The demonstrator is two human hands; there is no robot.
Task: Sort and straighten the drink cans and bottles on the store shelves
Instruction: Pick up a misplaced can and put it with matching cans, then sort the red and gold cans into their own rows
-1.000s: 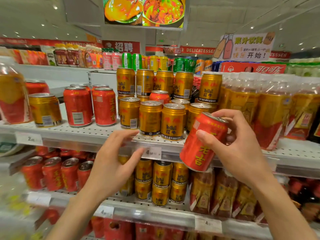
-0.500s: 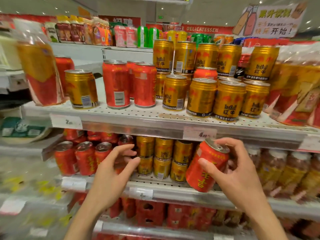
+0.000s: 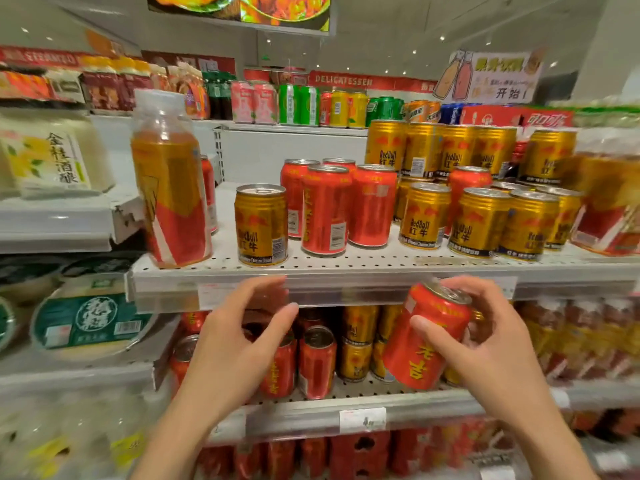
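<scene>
Right hand [image 3: 498, 344]: nearest to me, lower right. I see thumb and fingers curled round a red can [image 3: 427, 337]; thumb lies across the front of the label, fingers wrap the far side.
Red can: held tilted, top leaning up and to the right, in front of the lower shelf's opening, just under the upper shelf's front edge. Off any surface.
Left hand [image 3: 239, 344]: lower centre-left, fingers loosely spread and a little bent, gripping nothing. It hovers before the red cans on the lower shelf [image 3: 313, 362]; I cannot tell whether it touches them.
Lower shelf [image 3: 346, 407]: red cans on the left, stacked gold cans [image 3: 356, 341] just right of them, bottles further right, blurred.
Upper shelf [image 3: 346, 268]: perforated white deck. One lone gold can [image 3: 261, 225] stands upright near the front edge, beside a cluster of red cans [image 3: 332, 206]. A tall bottle [image 3: 169, 181] stands at the left end.
Gold block [image 3: 485, 216]: gold cans to the right, stacked two high at the back, one red can [image 3: 467, 185] standing among them.
Far back: a top shelf with mixed pink, green and yellow cans [image 3: 304, 105]; a drinks sign [image 3: 491, 77] to the right.
</scene>
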